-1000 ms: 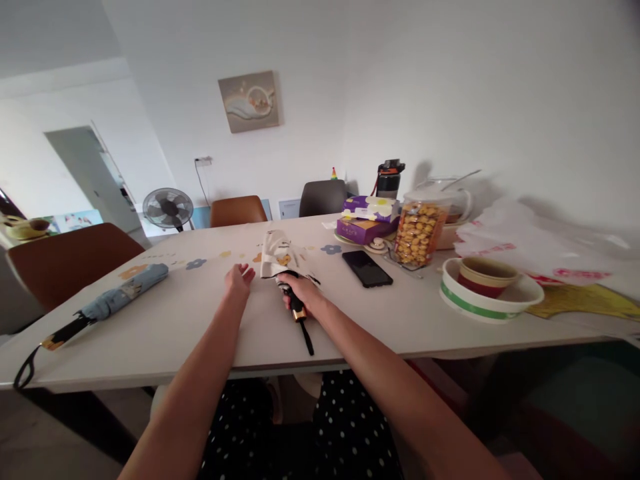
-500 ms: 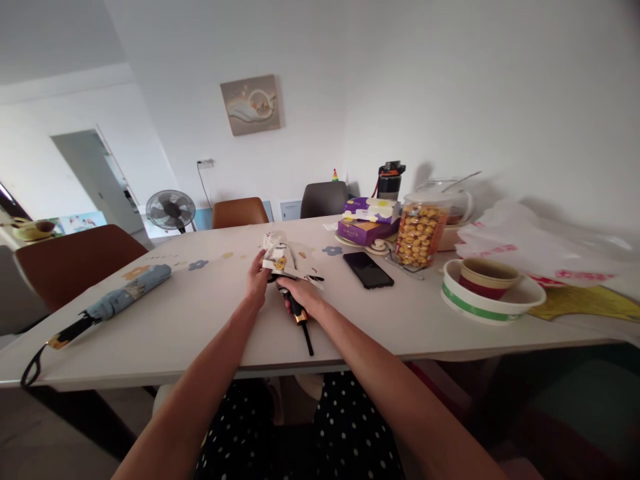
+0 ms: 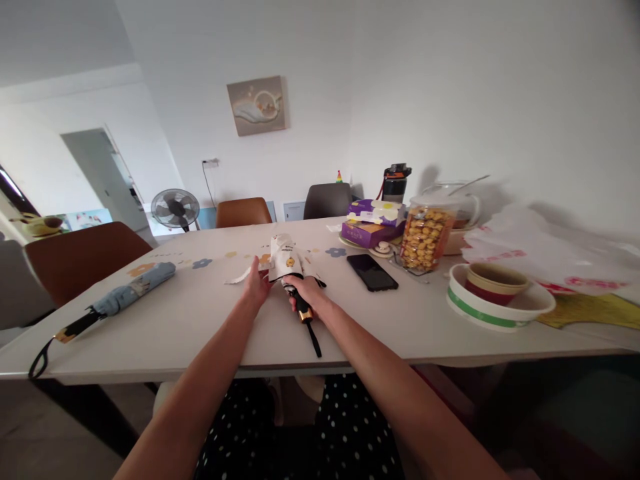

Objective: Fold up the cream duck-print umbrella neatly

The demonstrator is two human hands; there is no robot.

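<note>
A folded white umbrella (image 3: 284, 257) with small cartoon prints lies on the white table (image 3: 200, 320) in front of me. My right hand (image 3: 309, 291) is wrapped round its black and gold handle (image 3: 304, 309), whose black strap trails toward the table's front edge. My left hand (image 3: 259, 285) rests against the umbrella's left side, fingers on the fabric near a loose white closing strap (image 3: 237, 277).
A folded blue umbrella (image 3: 120, 299) lies at the left of the table. A black phone (image 3: 373, 271), a purple box (image 3: 374, 225), a snack jar (image 3: 425, 239), a paper bowl holding a cup (image 3: 500, 299) and plastic bags sit to the right. Brown chairs (image 3: 80, 253) stand around.
My left hand has moved from the bare table onto the white umbrella's side. The loose white strap now lies out to the left. My right hand keeps the handle.
</note>
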